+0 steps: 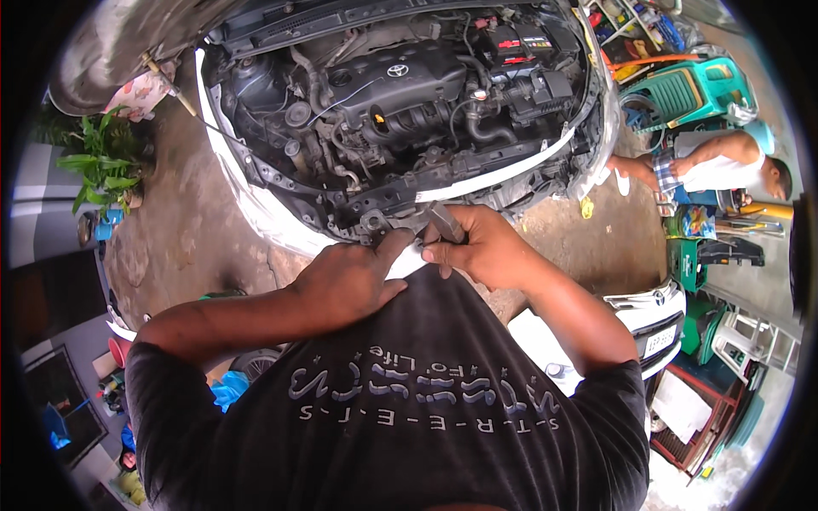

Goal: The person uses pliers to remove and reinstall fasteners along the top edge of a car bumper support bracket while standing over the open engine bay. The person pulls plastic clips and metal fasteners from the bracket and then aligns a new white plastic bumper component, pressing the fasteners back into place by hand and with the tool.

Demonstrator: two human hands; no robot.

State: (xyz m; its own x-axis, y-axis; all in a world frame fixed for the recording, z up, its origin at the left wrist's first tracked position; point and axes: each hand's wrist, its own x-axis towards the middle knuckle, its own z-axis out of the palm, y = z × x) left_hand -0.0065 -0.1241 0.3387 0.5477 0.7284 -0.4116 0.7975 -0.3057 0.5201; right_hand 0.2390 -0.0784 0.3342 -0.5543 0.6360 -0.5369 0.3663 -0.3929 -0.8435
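Note:
Both my hands are close together at the front edge of a white car's open engine bay [400,102]. My right hand [487,247] is closed around a dark, flat-sided metal tool [449,223]; its exact kind is unclear. Just left of it, my left hand [341,277] has its thumb and forefinger around a narrow white panel [407,262], which shows between the two hands. The left hand's other fingers are partly hidden. Where the tool meets the panel is covered by my fingers. Behind my hands runs the car's dark front crossmember [362,203].
A prop rod [192,106] slants at the left of the bay. Another person [716,162] in a white top is at the right, near a green plastic chair [682,94]. A white front bumper [652,324] lies right of my forearm. Potted plants [102,162] stand left.

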